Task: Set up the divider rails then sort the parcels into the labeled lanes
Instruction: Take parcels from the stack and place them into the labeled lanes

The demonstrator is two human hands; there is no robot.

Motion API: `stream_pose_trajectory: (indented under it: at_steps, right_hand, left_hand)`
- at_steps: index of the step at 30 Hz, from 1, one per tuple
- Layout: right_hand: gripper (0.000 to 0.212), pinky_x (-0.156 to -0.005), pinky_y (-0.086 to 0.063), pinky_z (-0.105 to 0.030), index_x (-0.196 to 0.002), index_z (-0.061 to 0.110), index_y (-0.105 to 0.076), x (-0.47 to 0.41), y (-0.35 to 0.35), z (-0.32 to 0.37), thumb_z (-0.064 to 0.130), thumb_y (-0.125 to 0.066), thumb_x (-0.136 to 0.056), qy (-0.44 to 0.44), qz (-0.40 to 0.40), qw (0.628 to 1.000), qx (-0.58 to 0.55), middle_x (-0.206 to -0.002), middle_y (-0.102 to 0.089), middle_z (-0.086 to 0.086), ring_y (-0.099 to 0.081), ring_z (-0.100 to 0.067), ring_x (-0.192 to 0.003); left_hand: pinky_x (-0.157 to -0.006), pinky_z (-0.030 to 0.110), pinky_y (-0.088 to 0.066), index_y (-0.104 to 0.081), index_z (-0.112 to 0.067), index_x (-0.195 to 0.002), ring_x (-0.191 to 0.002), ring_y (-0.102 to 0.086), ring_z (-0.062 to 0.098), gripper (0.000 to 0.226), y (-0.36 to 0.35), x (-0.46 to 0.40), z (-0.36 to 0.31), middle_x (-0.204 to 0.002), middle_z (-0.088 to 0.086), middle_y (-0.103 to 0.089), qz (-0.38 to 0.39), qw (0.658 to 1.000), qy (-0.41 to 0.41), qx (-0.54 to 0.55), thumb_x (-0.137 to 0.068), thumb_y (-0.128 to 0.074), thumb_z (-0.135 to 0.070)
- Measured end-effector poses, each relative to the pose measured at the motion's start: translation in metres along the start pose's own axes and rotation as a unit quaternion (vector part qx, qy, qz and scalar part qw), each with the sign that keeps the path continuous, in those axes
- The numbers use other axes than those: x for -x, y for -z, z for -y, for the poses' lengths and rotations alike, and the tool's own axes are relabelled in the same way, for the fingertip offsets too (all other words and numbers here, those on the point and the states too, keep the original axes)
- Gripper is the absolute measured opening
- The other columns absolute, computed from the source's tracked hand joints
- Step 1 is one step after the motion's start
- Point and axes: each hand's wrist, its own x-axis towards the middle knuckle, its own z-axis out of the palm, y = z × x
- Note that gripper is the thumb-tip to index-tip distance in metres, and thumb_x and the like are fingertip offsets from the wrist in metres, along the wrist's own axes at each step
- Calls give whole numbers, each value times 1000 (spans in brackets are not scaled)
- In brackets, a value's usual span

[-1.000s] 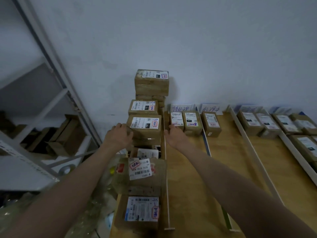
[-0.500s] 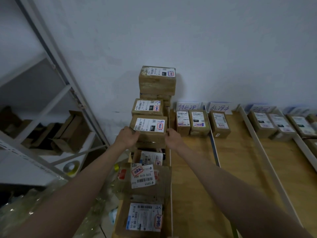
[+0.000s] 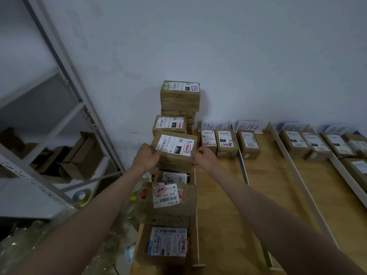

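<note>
From the head camera, the thing to watch is a brown cardboard parcel with a big white label and a red stamp [image 3: 174, 150]. It sits on top of a pile of brown boxes at the left edge of the light wooden table [image 3: 222, 205], just left of the first thin white divider rail [image 3: 196, 211].

The left hand [image 3: 147, 157] holds the left side of this parcel. The right hand [image 3: 203, 158] holds its right side. Fingers on both hands curl round the box edges, so the parcel is squeezed between them. The hands are apart, with the box filling the gap. Both are about as near to it as each other.

The parcel's long side runs left to right, from one hand to the other. Its label faces up, toward the camera.

I think the parcel is being picked up to go into a lane. The lanes all lie to the right of this parcel. Just to its right is a lane holding two small brown boxes [image 3: 218, 142] under a white paper sign with blue writing [image 3: 213, 126]. Past the next rail are more lanes with more boxes. So the move is likely a lift, then a carry to the right. I cannot read the stamp well enough to say which lane fits.
</note>
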Motion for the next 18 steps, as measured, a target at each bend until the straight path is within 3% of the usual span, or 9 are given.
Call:
stream_pose_trajectory:
  at_steps: [2, 6, 10, 14, 18]
  right_hand:
    - [28, -84, -60, -39, -120, 8, -58, 7, 7, -2, 27, -48, -101, -31, -15, 997, -64, -118, -68, -12, -68, -31, -104]
    - [37, -75, -62, -45, -129, 9, -46, 18, 21, -6, 33, -51, -101, -28, -46, 994, -98, -121, -68, -12, -70, -28, -100]
    - [59, -67, -62, -43, -148, 32, -24, 33, 48, -9, 38, -55, -99, -12, -64, 992, -107, -114, -69, -6, -71, -28, -97]
    - [39, -65, -63, -40, -134, 16, -42, 42, 82, -12, 31, -54, -100, -15, -89, 994, -55, -106, -71, -8, -73, -24, -86]
    - [23, -74, -62, -34, -117, 8, -53, 59, 118, -20, 18, -60, -97, -16, -101, 994, -36, -105, -71, -10, -71, -20, -93]
  left_hand:
    - [-94, 43, -49, -43, -7, -129, -115, -57, 29, 48, 0, 4, -3, -130, 12, -56, -16, 1000, -15, 14, -95, -61, -36]
    - [-87, 36, -48, -46, -11, -125, -114, -57, 25, 45, -5, 14, -20, -127, 8, -58, -49, 996, -71, 17, -91, -69, -29]
    - [-84, 34, -48, -49, -16, -122, -112, -59, 22, 42, -13, 21, -41, -124, 2, -60, -38, 992, -117, 8, -88, -71, -30]
    - [-81, 31, -48, -49, -21, -114, -107, -57, 17, 36, -27, 31, -62, -121, -3, -58, -27, 984, -178, 7, -88, -72, -24]
    - [-87, 34, -53, -50, -21, -115, -110, -57, 16, 40, -44, 37, -80, -119, -2, -58, -16, 972, -232, -9, -84, -75, -22]
